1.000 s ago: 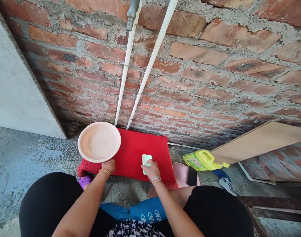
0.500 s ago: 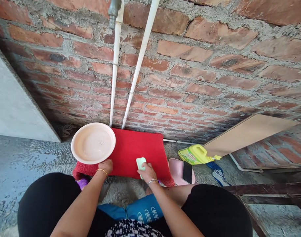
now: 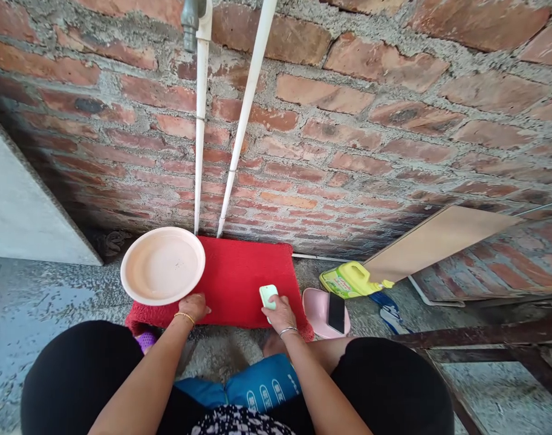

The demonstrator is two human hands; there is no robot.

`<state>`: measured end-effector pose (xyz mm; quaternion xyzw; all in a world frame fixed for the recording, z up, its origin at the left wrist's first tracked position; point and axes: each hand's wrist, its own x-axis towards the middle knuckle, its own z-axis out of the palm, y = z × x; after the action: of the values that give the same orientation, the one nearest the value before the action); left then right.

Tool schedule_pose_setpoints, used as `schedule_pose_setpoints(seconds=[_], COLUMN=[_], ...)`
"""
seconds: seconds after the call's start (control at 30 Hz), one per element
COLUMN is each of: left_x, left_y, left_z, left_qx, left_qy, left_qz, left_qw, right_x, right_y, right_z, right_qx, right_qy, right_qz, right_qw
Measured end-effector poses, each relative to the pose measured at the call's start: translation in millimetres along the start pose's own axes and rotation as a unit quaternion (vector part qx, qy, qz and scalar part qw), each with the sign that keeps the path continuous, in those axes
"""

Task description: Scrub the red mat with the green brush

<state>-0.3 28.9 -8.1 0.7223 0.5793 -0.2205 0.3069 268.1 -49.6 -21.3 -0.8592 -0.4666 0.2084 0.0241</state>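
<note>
My right hand is closed around the near end of a pale green oblong block; its underside is hidden. The block lies on or just above a red mat with a shaggy edge, spread over something low. My left hand rests on the mat by its near edge, thumb apart and the other fingers partly hidden, holding nothing I can see. Just beyond it stands a pale pink basin on the mat's left part, with a little wet residue and dark specks inside.
To the right sit a pink plastic container with a flat black object and a yellow detergent bottle. A tan board leans on the brick wall. Two white pipes run down it. The floor is wet.
My right hand and the green block have moved slightly right and forward over the mat. The thumb of my left hand now sticks out further. The whole view has shifted a little.
</note>
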Motion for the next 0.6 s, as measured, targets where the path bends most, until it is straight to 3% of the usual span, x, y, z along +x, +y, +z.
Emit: schedule_pose_setpoints(seconds=[0.07, 0.17, 0.33, 0.47, 0.6], left_x=[-0.5, 0.2, 4.7, 7.4, 8.6], left_y=[-0.1, -2.2, -3.1, 0.1, -0.2], left_z=[0.1, 2.3, 6.1, 6.0, 9.1], left_qx=[0.016, 0.03, 0.011, 0.006, 0.012], left_qy=[-0.016, -0.028, -0.012, -0.028, -0.022], left_qz=[-0.011, -0.034, -0.059, -0.088, -0.08], left_qw=[1.0, 0.999, 0.998, 0.996, 0.997], right_x=[-0.4, 2.8, 9.9, 15.6, 24.8], right_y=[-4.5, 10.9, 64.1, 92.7, 107.0], right_z=[2.8, -4.6, -27.4, -28.2, -18.8], right_qx=[0.0, 0.006, 0.01, 0.064, 0.095], right_qy=[-0.018, -0.02, 0.026, 0.071, 0.093], right_qz=[-0.012, 0.028, 0.172, 0.273, 0.246], right_qw=[1.0, 0.999, 0.985, 0.957, 0.96])
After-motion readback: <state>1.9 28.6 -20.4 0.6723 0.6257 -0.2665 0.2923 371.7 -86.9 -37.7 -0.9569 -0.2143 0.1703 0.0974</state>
